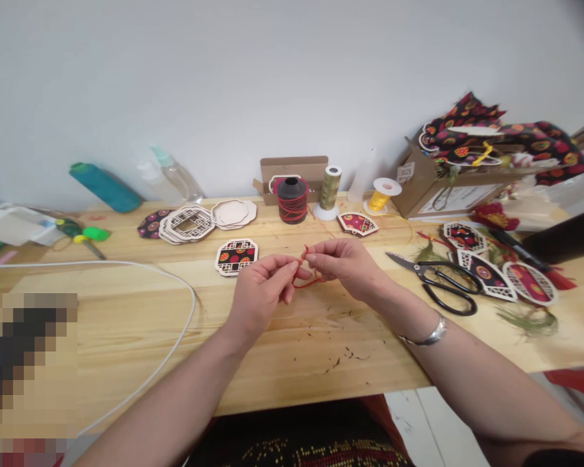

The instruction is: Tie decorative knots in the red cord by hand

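Red cord — likely light, soft, limp and best taken close to its tip — is looping above the table between the left hand and the right hand, which are both pinching it.

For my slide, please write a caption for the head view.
Left hand and right hand pinch red cord above a wooden tabletop.

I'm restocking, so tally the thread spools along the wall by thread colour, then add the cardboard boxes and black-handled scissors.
Teal spool: 1
Red spool: 1
Olive spool: 1
Yellow spool: 1
Cardboard boxes, small box and large box: 2
Black-handled scissors: 1
Total: 7
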A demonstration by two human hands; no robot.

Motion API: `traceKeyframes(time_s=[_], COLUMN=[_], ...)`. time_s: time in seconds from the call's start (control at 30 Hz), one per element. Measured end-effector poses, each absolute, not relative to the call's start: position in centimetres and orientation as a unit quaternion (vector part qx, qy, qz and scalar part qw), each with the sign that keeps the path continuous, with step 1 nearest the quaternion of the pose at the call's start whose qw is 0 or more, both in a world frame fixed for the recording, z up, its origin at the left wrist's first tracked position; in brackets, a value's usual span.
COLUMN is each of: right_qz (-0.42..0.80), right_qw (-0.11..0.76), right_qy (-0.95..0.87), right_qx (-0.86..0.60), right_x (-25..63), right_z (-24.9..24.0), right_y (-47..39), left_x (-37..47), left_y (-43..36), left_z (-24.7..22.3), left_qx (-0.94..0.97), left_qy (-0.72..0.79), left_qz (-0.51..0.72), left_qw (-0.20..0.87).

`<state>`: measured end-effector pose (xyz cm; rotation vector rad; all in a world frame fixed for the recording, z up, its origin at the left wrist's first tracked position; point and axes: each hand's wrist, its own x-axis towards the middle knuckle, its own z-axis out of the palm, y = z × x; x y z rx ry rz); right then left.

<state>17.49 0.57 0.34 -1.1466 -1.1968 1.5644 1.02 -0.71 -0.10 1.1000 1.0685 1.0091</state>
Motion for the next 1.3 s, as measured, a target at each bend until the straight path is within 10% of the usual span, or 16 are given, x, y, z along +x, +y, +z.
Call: traceKeyframes(time_s=[1.3], right_qz=[0.629], right_qw=[0.394], right_qy=[-0.486], right_qx=[-0.461], right_x=[17.42], right_z=[0.62], right_y=[0.48], left_x=[1.16], left_y=[-0.62], left_z=[-0.38], left_qx=[0.480], left_qy=[0.463], left_qz=[0.431], left_qw=[0.608])
